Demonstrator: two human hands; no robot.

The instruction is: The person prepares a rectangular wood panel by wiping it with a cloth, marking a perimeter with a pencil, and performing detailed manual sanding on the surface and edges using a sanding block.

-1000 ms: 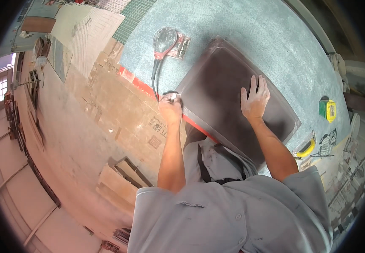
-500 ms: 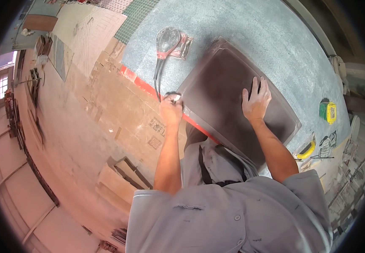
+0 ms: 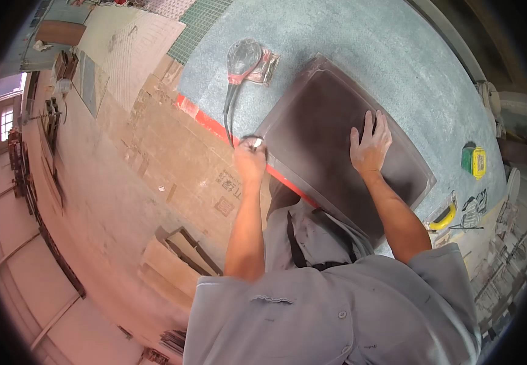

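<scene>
A dark brown rectangular panel with a dusty, paler border lies at an angle on the blue-grey table. My right hand rests flat on its right part, fingers stretched out and slightly apart. At the panel's left corner, by the table's red edge, is my left hand, closed with its fingers curled. Something small, dark with a whitish patch, shows at those fingers; I cannot make out its kind. A power sander with a clear round top lies beyond that hand, and its black cord runs down to beside it.
On the table's right lie a green-and-yellow box, a yellow-handled tool and a crumpled striped cloth. Flattened cardboard covers the floor at left. An open wooden frame stands near my left elbow.
My left hand has shifted very slightly at the panel's corner, and the whitish patch at its fingers looks turned. The right hand and the panel stay in place.
</scene>
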